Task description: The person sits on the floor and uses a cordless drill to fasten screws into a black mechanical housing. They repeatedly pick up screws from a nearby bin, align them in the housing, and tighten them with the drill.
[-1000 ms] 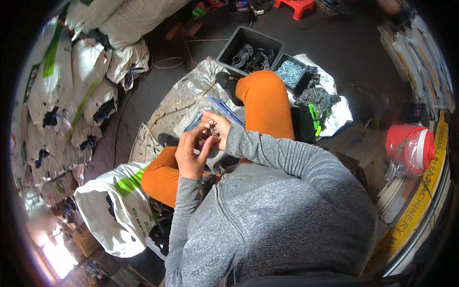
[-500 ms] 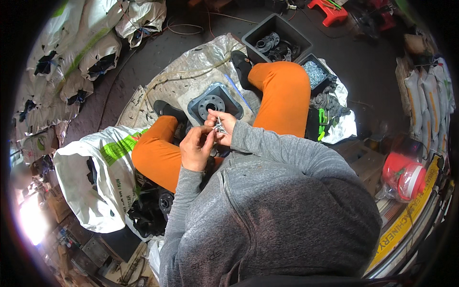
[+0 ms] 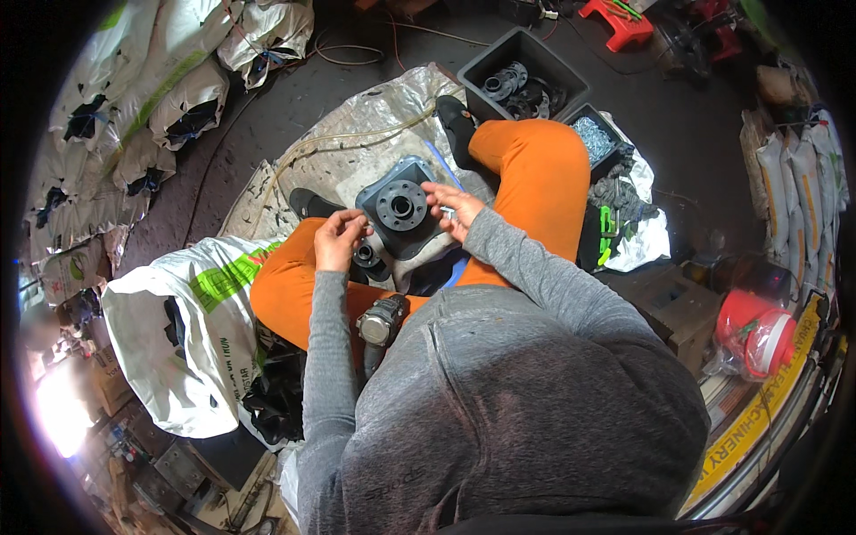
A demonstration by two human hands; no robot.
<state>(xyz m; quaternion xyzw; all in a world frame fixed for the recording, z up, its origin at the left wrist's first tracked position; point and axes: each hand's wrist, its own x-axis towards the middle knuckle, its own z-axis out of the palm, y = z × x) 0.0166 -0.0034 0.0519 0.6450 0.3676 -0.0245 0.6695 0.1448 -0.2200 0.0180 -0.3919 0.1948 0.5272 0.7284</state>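
your left hand [image 3: 341, 236] is near the center of the frame, just off the lower left edge of the gray round flange [image 3: 386, 201], its thumb and fingertips drawn together; whether a small piece is pinched there, you cannot tell from this view. your right hand [image 3: 453, 209] sits just right of the flange, fingers half curled, loosely grasping what look like small silvery screws [image 3: 446, 210].

the flange lies at the center of the frame, its ring of holes facing up around a dark central bore, on a squarish gray housing [image 3: 412, 243]. for clean work, hold the right palm cupped so no screw slips toward that bore, and pass pieces between your fingertips one at a time. bring each fingertip straight above a hole rather than in from the side; a tilted entry is likely to bind. check that the flange sits flat and its holes line up before you press anything.

mind the small black cylindrical part [image 3: 364, 257] below your left hand, where a wrist could knock it. the gray power tool [image 3: 382, 323] rests against your lap, lower center, so leave your left forearm clear of it. the small bin of silvery fasteners [image 3: 593, 138] is at upper right, beyond your knee.
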